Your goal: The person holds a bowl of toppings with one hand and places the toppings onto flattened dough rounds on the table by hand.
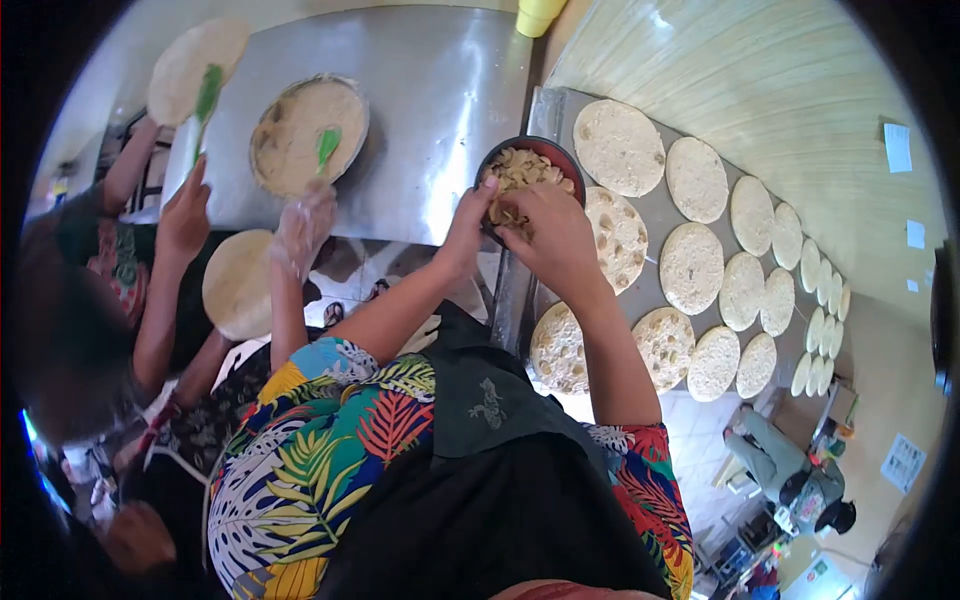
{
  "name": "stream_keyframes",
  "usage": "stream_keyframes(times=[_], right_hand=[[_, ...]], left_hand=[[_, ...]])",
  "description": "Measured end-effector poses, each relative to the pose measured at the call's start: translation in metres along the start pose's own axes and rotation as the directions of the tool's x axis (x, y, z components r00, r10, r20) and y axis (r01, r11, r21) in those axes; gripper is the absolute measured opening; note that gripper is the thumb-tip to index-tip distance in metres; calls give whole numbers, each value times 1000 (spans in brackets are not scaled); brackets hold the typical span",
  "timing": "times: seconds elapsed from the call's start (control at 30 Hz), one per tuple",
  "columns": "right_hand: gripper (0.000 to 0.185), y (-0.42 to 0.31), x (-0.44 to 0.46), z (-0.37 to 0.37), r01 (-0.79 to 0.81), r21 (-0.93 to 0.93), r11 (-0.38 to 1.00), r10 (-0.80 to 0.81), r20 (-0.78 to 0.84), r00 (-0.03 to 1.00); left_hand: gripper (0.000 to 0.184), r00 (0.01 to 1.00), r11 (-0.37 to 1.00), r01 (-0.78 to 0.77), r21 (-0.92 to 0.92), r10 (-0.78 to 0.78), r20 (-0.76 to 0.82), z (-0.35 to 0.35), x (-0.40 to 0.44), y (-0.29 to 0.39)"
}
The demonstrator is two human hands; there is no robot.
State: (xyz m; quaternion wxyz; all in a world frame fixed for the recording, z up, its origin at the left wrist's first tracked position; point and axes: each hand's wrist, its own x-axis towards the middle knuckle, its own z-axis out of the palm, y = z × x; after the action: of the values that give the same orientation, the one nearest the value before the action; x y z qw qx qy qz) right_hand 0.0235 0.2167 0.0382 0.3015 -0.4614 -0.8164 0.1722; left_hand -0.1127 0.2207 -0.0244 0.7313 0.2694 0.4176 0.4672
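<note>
A dark bowl (568,160) with a reddish inside stands at the corner where two metal surfaces meet. Pale sliced mushrooms (520,170) fill much of it. My left hand (464,228) grips the bowl's near left side, thumb at the rim. Reaching into the bowl, my right hand (548,232) has its fingers closed around some mushroom slices. Just right of that hand lies a sauced flatbread round (622,238) dotted with slices. Two more dotted rounds, a near one (560,348) and another (663,348), flank my right forearm.
Further sauced rounds (692,268) cover the long metal table to the right. On the left counter (425,90), a co-worker's gloved hand (305,222) works a green spatula (327,147) over a pan of sauce (290,165). Another co-worker holds up a plain round (190,75) and a green spatula.
</note>
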Motion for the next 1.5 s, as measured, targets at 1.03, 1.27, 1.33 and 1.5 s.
stream_keyframes(times=[1.03,1.27,1.33,1.5], right_hand=[[19,-60,-73,-10,-532,847,3,347,498,795],[17,-59,-73,-5,-572,820,25,406,514,755],[16,-57,-66,-4,-565,825,3,444,505,740],[16,-22,-65,-19,-503,830,-241,344,558,755]], left_hand=[[59,998,991,10,-134,-17,-53,-14,-152,-34],[58,1000,986,3,-169,-2,5,-35,-160,-39],[58,999,987,-3,-161,-4,-45,-45,-156,-36],[60,997,981,42,-190,-52,-51,-57,-159,-52]])
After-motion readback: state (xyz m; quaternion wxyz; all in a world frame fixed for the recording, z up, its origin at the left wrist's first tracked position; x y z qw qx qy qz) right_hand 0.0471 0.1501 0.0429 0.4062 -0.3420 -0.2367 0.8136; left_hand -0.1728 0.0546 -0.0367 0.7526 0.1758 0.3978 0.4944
